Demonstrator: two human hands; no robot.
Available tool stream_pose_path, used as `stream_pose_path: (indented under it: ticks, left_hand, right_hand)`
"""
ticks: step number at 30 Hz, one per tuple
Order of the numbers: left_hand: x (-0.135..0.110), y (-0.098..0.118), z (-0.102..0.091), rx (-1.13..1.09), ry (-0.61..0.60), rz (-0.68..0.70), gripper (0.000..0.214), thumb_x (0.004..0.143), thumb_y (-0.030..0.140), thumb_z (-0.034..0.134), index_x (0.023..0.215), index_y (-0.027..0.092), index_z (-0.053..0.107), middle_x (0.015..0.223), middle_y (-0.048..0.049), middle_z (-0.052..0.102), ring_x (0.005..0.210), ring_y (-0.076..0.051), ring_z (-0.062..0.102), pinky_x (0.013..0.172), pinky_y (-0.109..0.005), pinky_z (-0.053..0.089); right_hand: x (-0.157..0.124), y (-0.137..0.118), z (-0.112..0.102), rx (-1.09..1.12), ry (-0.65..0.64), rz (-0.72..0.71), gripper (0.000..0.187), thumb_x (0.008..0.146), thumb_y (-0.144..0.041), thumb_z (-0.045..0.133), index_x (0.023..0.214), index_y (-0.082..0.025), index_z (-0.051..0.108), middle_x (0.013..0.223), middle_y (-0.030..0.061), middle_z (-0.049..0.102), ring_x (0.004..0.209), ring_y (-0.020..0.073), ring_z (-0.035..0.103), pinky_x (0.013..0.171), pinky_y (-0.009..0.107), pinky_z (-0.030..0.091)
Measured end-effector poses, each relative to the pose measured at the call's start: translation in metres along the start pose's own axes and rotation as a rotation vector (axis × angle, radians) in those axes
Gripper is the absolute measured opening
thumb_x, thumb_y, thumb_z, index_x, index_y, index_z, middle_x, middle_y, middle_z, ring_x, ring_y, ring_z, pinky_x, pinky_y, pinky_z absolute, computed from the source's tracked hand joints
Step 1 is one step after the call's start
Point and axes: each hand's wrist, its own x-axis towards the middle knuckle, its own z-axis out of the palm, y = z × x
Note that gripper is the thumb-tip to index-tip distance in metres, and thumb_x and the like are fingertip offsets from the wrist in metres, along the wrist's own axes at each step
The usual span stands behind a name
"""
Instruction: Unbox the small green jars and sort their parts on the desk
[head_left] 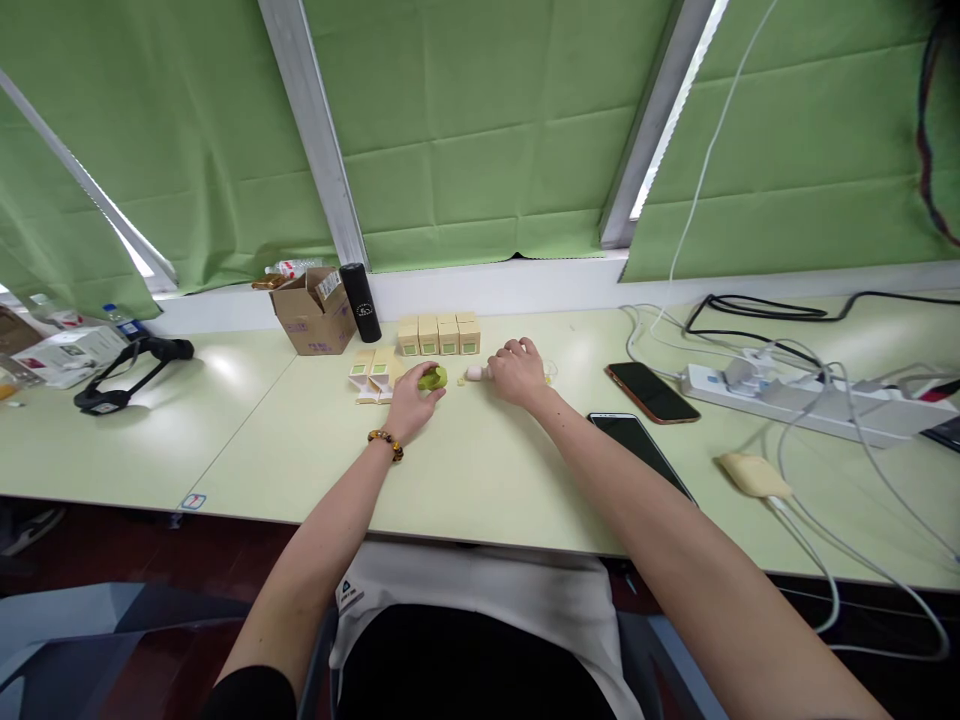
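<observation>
My left hand (411, 402), with a beaded bracelet at the wrist, is closed on a small green hollow piece (433, 378), held just above the table. My right hand (516, 372) is low over the table with its fingers curled; what they hold, if anything, is hidden. At its left side a small whitish cylinder (475, 373) touches or nearly touches it, and a tiny yellow piece (461, 381) lies beside that. A pale clear item (551, 370) shows partly behind the hand. Opened small cartons (371, 378) lie left of my left hand.
Several small tan boxes (439, 335) stand in a row behind my hands. A cardboard box (313, 312) and a black bottle (361, 303) are at the back left. On the right are two phones (652, 392), a power strip (795, 400), a yellow charger (754, 475) and loose cables.
</observation>
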Motion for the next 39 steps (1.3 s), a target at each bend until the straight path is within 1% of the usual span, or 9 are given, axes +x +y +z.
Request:
stream_pose_path:
  ticks: [3,10,16,22,27,31,33,35,39]
  left_hand:
    - [0.0,-0.001,0.001,0.006,-0.005,0.005,0.044,0.083,0.018,0.077,0.125,0.023,0.067,0.13,-0.0105,0.073,0.122,-0.028,0.069,0.117,-0.052,0.047]
    - [0.001,-0.003,0.001,-0.001,0.0,0.007,0.045,0.082,0.019,0.077,0.126,0.023,0.067,0.129,-0.0105,0.074,0.121,-0.028,0.069,0.118,-0.053,0.046]
    - [0.0,0.0,0.0,-0.006,-0.006,0.001,0.045,0.083,0.019,0.077,0.126,0.023,0.067,0.129,-0.0108,0.073,0.122,-0.028,0.068,0.119,-0.054,0.045]
    - [0.001,0.0,-0.001,0.004,0.01,-0.002,0.045,0.083,0.019,0.077,0.126,0.024,0.067,0.129,-0.0102,0.074,0.123,-0.028,0.069,0.118,-0.053,0.047]
    - [0.001,0.0,-0.001,-0.012,0.015,-0.008,0.045,0.083,0.019,0.076,0.127,0.024,0.067,0.129,-0.0099,0.073,0.123,-0.027,0.069,0.116,-0.049,0.049]
    - [0.002,-0.003,-0.001,-0.069,0.005,-0.029,0.045,0.084,0.02,0.075,0.128,0.022,0.065,0.125,-0.0101,0.074,0.121,-0.025,0.069,0.11,-0.044,0.053]
    - [0.004,-0.006,0.0,-0.135,0.005,-0.041,0.045,0.086,0.025,0.074,0.129,0.021,0.063,0.125,-0.0112,0.074,0.122,-0.025,0.068,0.109,-0.042,0.053]
    - [0.006,-0.008,0.002,-0.254,-0.024,-0.055,0.047,0.09,0.037,0.073,0.132,0.019,0.06,0.13,-0.0139,0.072,0.124,-0.025,0.068,0.108,-0.041,0.053]
    - [0.007,-0.004,0.003,-0.534,-0.171,-0.094,0.058,0.095,0.063,0.064,0.131,0.018,0.056,0.137,-0.02,0.07,0.12,-0.029,0.073,0.099,-0.041,0.055]
  right_hand:
    - [-0.001,-0.002,0.001,0.007,-0.012,-0.004,0.033,0.081,-0.024,0.064,0.109,-0.02,0.082,0.111,0.0171,0.078,0.119,0.0357,0.054,0.115,0.051,0.024]
    - [0.002,-0.001,0.001,0.035,-0.036,0.02,0.043,0.078,-0.029,0.067,0.118,-0.022,0.079,0.115,0.0154,0.078,0.123,0.0359,0.054,0.117,0.051,0.022]
    - [0.008,-0.01,0.003,0.133,0.04,0.0,0.038,0.088,-0.033,0.06,0.118,-0.018,0.078,0.123,0.0181,0.075,0.128,0.0364,0.051,0.116,0.05,0.024]
    - [0.012,-0.017,0.006,0.15,0.049,0.003,0.035,0.086,-0.025,0.06,0.115,-0.02,0.079,0.128,0.0157,0.074,0.13,0.0363,0.049,0.115,0.05,0.026]
    - [0.012,-0.015,0.01,0.175,0.041,0.01,0.035,0.084,-0.023,0.062,0.115,-0.019,0.079,0.129,0.0155,0.074,0.131,0.0365,0.048,0.115,0.051,0.026]
    - [0.009,-0.014,0.008,0.195,0.05,0.016,0.044,0.084,-0.021,0.062,0.127,-0.018,0.073,0.133,0.0142,0.072,0.134,0.0355,0.046,0.116,0.05,0.024]
    - [0.004,-0.017,0.004,0.234,0.106,0.026,0.051,0.084,-0.019,0.062,0.134,-0.017,0.069,0.137,0.014,0.07,0.135,0.0352,0.045,0.117,0.05,0.024]
    - [-0.003,-0.023,-0.005,0.313,0.195,0.046,0.052,0.085,-0.018,0.061,0.136,-0.016,0.066,0.139,0.0144,0.069,0.135,0.0351,0.046,0.116,0.05,0.026]
    - [-0.024,-0.048,-0.025,0.588,0.35,0.073,0.051,0.087,-0.021,0.063,0.138,-0.017,0.06,0.138,0.0146,0.067,0.132,0.035,0.049,0.113,0.048,0.036]
